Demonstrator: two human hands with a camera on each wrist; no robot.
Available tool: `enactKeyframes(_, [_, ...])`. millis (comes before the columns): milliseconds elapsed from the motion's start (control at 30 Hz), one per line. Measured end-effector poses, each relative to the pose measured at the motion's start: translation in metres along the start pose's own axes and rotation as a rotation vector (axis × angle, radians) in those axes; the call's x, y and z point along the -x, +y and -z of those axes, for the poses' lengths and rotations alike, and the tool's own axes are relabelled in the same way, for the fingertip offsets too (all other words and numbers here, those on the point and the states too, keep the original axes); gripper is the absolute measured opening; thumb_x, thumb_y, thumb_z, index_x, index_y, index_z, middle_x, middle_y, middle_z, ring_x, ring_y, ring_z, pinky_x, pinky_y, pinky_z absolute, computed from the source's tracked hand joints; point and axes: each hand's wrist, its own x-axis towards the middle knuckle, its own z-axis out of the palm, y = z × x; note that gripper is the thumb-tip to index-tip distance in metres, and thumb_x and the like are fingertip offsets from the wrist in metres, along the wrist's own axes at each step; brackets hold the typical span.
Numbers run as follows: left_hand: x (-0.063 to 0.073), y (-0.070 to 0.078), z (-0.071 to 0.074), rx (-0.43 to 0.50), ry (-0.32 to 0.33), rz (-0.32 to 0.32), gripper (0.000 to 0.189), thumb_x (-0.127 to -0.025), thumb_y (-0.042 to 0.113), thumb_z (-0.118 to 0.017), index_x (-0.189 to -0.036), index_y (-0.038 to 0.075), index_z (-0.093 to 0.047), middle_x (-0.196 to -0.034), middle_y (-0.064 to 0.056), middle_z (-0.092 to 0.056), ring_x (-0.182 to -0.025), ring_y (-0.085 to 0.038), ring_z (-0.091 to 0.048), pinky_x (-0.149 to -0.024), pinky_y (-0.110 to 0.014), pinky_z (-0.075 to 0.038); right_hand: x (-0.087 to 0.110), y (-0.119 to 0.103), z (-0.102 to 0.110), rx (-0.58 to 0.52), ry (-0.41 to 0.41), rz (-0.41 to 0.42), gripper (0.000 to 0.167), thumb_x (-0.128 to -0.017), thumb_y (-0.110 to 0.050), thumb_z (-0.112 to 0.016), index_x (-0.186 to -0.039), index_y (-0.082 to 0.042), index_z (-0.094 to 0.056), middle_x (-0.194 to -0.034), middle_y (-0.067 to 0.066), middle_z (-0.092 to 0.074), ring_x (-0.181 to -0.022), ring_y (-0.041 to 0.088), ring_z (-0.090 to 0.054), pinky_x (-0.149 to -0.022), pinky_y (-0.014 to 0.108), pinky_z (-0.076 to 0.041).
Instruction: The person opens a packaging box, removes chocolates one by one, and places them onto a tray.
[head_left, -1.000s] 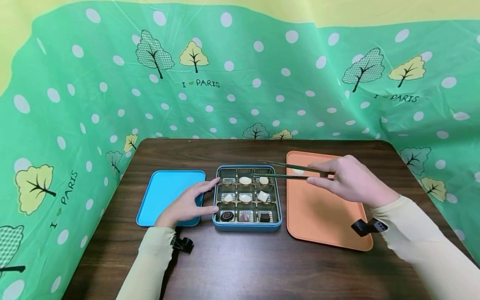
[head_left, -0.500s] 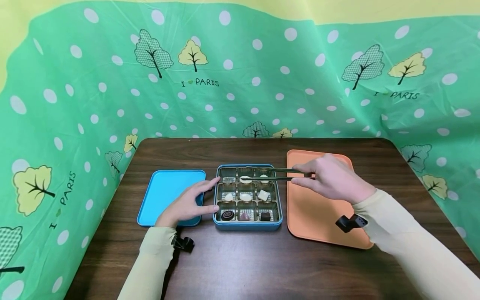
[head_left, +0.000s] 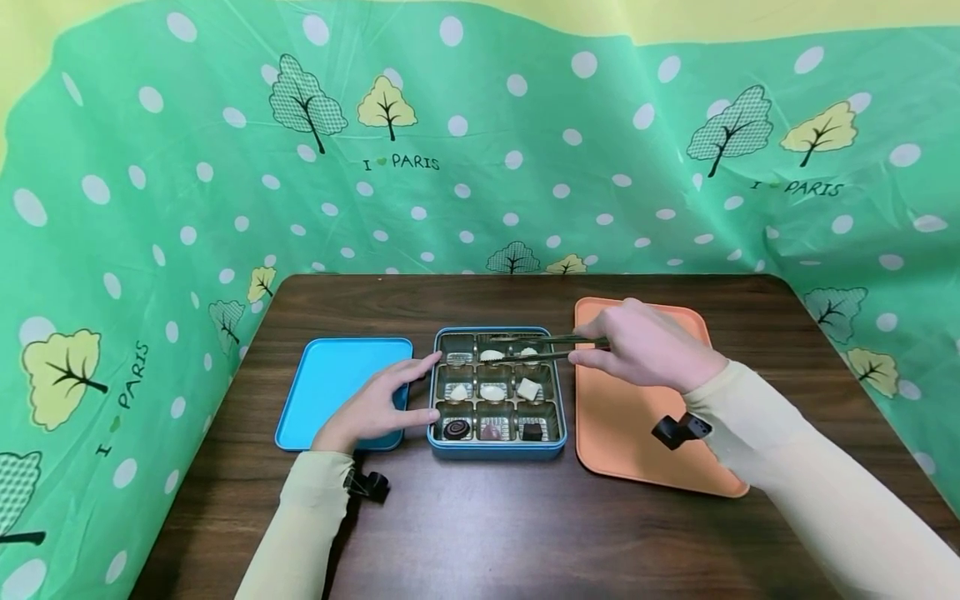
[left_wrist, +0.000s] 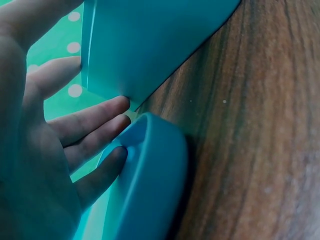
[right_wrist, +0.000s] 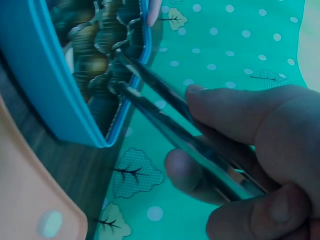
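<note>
A blue box [head_left: 497, 453] with a gold tray of compartments stands mid-table, holding white and dark chocolates. My right hand [head_left: 637, 343] grips long metal tweezers [right_wrist: 170, 130] from the right side. Their spread tips lie on either side of a white oval chocolate [head_left: 492, 356] in the back middle compartment. Under them, a pale chocolate [head_left: 528, 353] in the back right compartment is partly hidden. With fingers extended, my left hand [head_left: 372, 407] holds its thumb and forefinger at the box's left side. In the left wrist view its fingers reach the box wall [left_wrist: 145, 45].
A blue lid [head_left: 318, 392] lies left of the box, partly under my left hand. To the right lies an orange tray [head_left: 622, 425], bearing a small white round piece [right_wrist: 50, 223]. A green patterned cloth [head_left: 450, 208] hangs behind the table [head_left: 450, 533].
My right hand has moved left, and the tweezers have come down from above the box into its back middle compartment. The left hand has stayed at the box's side.
</note>
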Motion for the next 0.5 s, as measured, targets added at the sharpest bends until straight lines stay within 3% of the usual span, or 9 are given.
enactKeyframes(33, [0.0,0.0,0.0,0.001,-0.002,0.003,0.088,-0.09,0.054,-0.08,-0.164,0.041,-0.034,-0.167,-0.012,-0.038,-0.154,-0.038,-0.033,-0.118,-0.067,-0.032,-0.002,-0.001,0.001,0.005,-0.007,0.002,0.049,-0.097,-0.024,-0.079,-0.059,-0.022,-0.047,-0.057,-0.015,-0.026,-0.047,-0.001,-0.027,-0.052,0.023,-0.024])
enactKeyframes(167, [0.0,0.001,0.001,0.004,-0.001,-0.014,0.089,-0.09,0.053,-0.08,-0.165,0.039,-0.035,-0.166,-0.012,-0.039,-0.153,-0.038,-0.035,-0.118,-0.067,-0.033,-0.011,-0.006,0.006,0.047,-0.036,-0.012,0.047,-0.094,-0.026,-0.081,-0.06,-0.024,-0.049,-0.061,-0.01,-0.033,-0.05,0.003,-0.033,-0.054,0.025,-0.029])
enactKeyframes(233, [0.001,0.002,0.001,0.007,0.001,-0.021,0.088,-0.09,0.052,-0.08,-0.165,0.037,-0.036,-0.166,-0.013,-0.04,-0.153,-0.039,-0.036,-0.117,-0.068,-0.033,-0.015,-0.011,0.01,0.062,-0.048,-0.047,0.035,-0.093,-0.029,-0.082,-0.064,-0.025,-0.062,-0.067,-0.01,-0.055,-0.054,0.003,-0.046,-0.055,0.027,-0.038])
enactKeyframes(333, [0.001,0.003,0.002,0.011,0.001,-0.027,0.087,-0.091,0.052,-0.08,-0.165,0.037,-0.036,-0.166,-0.013,-0.039,-0.153,-0.04,-0.036,-0.116,-0.069,-0.033,-0.019,-0.018,0.015,0.063,-0.089,-0.13,0.021,-0.092,-0.033,-0.082,-0.075,-0.021,-0.076,-0.093,0.002,-0.078,-0.063,0.006,-0.061,-0.061,0.032,-0.05])
enactKeyframes(433, [0.001,0.003,0.002,0.006,-0.002,-0.028,0.087,-0.091,0.052,-0.08,-0.165,0.037,-0.036,-0.166,-0.013,-0.039,-0.153,-0.04,-0.035,-0.117,-0.069,-0.033,-0.023,-0.023,0.017,0.054,-0.138,-0.204,0.02,-0.093,-0.035,-0.081,-0.093,-0.016,-0.085,-0.11,0.009,-0.08,-0.069,0.007,-0.068,-0.066,0.034,-0.055])
enactKeyframes(500, [0.001,0.002,0.001,0.002,-0.005,-0.029,0.088,-0.091,0.052,-0.08,-0.165,0.037,-0.035,-0.167,-0.012,-0.039,-0.154,-0.039,-0.034,-0.117,-0.068,-0.032,-0.026,-0.026,0.016,0.051,-0.176,-0.229,0.021,-0.094,-0.035,-0.08,-0.097,-0.014,-0.086,-0.102,0.007,-0.081,-0.064,0.007,-0.064,-0.062,0.034,-0.052])
